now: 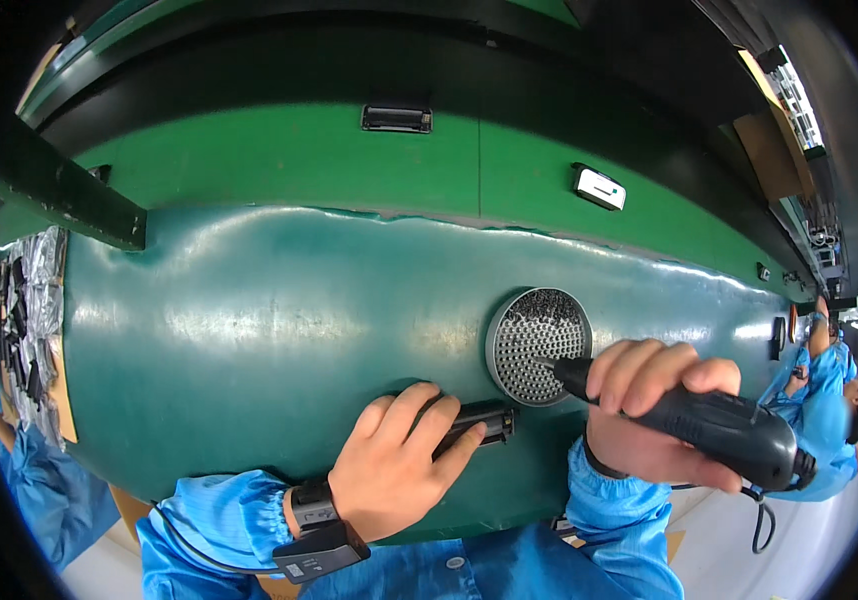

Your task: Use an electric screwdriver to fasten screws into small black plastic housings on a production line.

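Note:
My right hand (654,405) is wrapped round a dark electric screwdriver (724,425), held tilted with its bit pointing left. The bit's tip is at a round metal screw tray (491,350) with a perforated plate, where small dark screws are heaped toward the far side. Whether a screw sits on the tip is too small to tell. Nearer to me, my left hand (399,460) is closed over a black oblong plastic housing (494,425) on the green mat. The fingers cover most of the housing; only its right end shows.
On the green ledge behind the mat lie a black slotted part (396,119) and a white-topped part (600,187). Bagged parts (37,330) are piled at the left edge. A dark post (69,190) stands far left. Co-workers in blue are at both sides, one at right (819,400).

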The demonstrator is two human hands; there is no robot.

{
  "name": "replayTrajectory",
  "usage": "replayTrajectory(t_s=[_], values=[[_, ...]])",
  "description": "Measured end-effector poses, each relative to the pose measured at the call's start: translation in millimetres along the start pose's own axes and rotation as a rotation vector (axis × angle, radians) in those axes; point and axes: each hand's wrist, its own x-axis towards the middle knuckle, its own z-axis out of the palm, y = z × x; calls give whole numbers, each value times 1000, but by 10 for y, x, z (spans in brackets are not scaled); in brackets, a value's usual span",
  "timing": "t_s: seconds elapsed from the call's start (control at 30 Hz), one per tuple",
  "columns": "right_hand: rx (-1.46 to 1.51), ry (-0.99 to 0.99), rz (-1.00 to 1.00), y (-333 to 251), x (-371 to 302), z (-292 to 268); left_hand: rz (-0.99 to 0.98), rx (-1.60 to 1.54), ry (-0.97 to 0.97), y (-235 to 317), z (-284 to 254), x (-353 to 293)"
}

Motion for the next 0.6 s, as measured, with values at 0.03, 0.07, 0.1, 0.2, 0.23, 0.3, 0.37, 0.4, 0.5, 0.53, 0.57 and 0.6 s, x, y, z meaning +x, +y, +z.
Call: replayTrajectory(t_s=[0.03,0.07,0.1,0.2,0.23,0.3,0.37,0.4,0.5,0.53,0.57,0.6], values=[[-8,-31,0,64,-2,-60,0,-1,-3,-21,-7,5],[-9,-29,2,120,-10,-84,2,-9,-4,-38,-22,12],[25,-5,2,168,-20,-102,4,-17,-5,-55,-30,16],[64,23,15,213,-13,-112,-45,-48,14,-36,-40,23],[68,30,25,231,-15,-112,-45,-54,11,-47,-40,25],[29,11,18,274,4,-121,-37,-49,-9,-73,-43,31],[-1,-11,6,293,7,-121,-54,-67,-13,-69,-66,37],[2,-2,13,294,6,-124,-69,-84,-14,-68,-75,38],[7,3,12,292,13,-133,-92,-130,13,-79,-43,39],[12,1,9,301,12,-131,-92,-130,12,-90,-54,44],[12,3,9,307,14,-120,-102,-162,4,-104,-75,54],[1,5,11,313,20,-101,-112,-195,-5,-115,-88,59]])
